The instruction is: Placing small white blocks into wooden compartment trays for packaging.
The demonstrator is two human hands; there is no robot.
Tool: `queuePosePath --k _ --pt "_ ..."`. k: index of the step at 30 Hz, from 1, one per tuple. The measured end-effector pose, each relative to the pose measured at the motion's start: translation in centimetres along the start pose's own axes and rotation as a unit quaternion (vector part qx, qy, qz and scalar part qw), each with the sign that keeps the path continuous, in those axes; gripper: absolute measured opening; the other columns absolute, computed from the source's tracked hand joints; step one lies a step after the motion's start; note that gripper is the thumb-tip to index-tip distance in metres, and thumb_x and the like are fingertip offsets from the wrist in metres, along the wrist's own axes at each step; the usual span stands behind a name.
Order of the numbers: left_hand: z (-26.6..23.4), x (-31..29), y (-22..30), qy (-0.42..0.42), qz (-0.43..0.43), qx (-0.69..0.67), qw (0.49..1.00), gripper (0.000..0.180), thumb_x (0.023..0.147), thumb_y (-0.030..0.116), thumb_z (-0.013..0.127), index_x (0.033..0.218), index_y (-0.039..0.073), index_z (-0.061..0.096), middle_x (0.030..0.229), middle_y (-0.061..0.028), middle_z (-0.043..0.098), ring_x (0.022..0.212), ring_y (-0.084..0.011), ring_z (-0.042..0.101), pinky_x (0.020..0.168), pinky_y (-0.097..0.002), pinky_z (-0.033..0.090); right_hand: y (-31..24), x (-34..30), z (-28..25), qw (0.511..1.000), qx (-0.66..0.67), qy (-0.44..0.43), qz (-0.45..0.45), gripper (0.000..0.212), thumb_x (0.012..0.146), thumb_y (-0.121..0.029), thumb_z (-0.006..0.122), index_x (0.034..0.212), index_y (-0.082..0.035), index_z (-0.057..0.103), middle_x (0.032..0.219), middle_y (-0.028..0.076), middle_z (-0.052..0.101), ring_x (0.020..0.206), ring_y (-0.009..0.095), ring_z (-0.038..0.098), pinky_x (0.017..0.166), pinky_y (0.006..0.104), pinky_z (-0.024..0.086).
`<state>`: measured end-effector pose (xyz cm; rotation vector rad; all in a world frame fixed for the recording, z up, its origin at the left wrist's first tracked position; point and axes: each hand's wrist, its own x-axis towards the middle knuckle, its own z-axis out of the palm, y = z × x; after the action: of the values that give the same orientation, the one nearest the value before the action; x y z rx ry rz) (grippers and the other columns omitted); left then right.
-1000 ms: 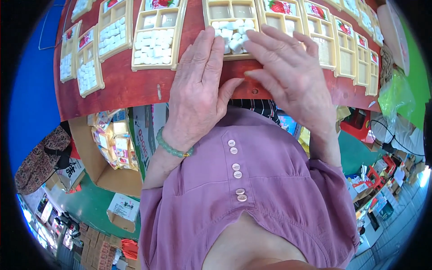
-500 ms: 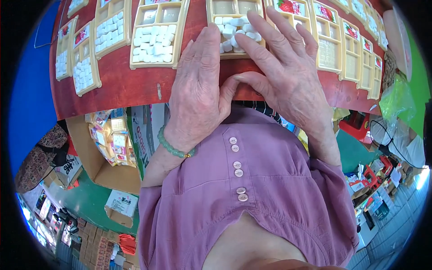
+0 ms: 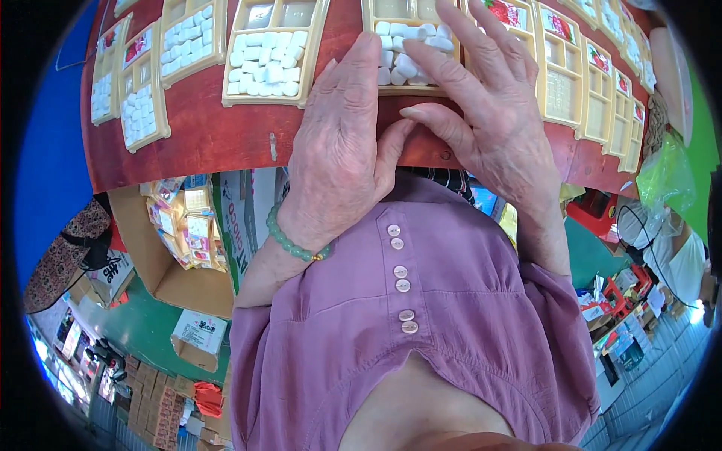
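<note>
A cream plastic tray [image 3: 410,92] with compartments lies before me at the table edge. Its near compartment holds white, marshmallow-like pieces [image 3: 398,54]. Fingers stretched and close together, my left hand [image 3: 335,143] rests along the tray's left side, gripping nothing. My right hand [image 3: 500,113] is spread over the right part of the tray, its index fingertip at the white pieces and partly hiding them. Both thumbs point toward each other in front of the tray's near edge. Left of my hands, another cream tray [image 3: 303,86] is filled with similar pieces.
More trays line the red table [image 3: 203,146] on both sides; those at right [image 3: 562,94] have bare compartments and strawberry-printed packets. Below left stands an open cardboard box [image 3: 169,282] of packaged trays. A clear plastic bag [image 3: 665,180] hangs at the right edge.
The view has shifted slightly, so the trays sit a little higher and the middle one farther right. My right fingers have shifted over the white pieces, which lie somewhat differently.
</note>
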<state>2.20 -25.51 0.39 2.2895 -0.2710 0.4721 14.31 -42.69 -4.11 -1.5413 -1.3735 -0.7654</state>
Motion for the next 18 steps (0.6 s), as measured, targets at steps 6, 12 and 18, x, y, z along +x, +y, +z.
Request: queuePosePath --k 6,12,18 --pt "-0.1 -0.5 -0.1 0.002 -0.013 -0.011 1.0 0.087 0.08 -0.003 0.079 0.154 -0.004 0.035 0.154 -0.0204 0.049 0.143 -0.0413 0.047 0.111 -0.0443 0.048 -7.2 8.5 -3.2 0.831 -0.162 -0.42 0.327 0.063 0.087 -0.031 0.081 0.142 -0.011 0.058 0.157 0.023 0.037 0.148 0.046 0.033 0.115 0.0562 0.032" --pt "0.2 -0.1 0.0 0.008 -0.003 -0.015 1.0 0.084 0.081 -0.002 0.081 0.153 -0.004 0.038 0.152 -0.02 0.051 0.143 -0.0407 0.048 0.111 -0.0435 0.048 0.8 0.0 0.6 0.993 -0.043 0.097 -0.047 0.041 0.081 -0.017 0.085 0.118 -0.007 0.07 0.145 0.023 0.052 0.139 0.044 0.045 0.111 0.0532 0.039" --pt "0.0 -0.1 0.0 0.009 -0.01 0.0 1.0 0.081 0.082 0.001 0.081 0.151 -0.004 0.039 0.15 -0.02 0.053 0.14 -0.0405 0.05 0.107 -0.0429 0.05 2.3 0.2 1.8 0.98 -0.109 0.114 -0.125 0.026 0.08 -0.008 0.083 0.104 -0.004 0.072 0.132 0.022 0.061 0.129 0.042 0.055 0.106 0.0499 0.045"
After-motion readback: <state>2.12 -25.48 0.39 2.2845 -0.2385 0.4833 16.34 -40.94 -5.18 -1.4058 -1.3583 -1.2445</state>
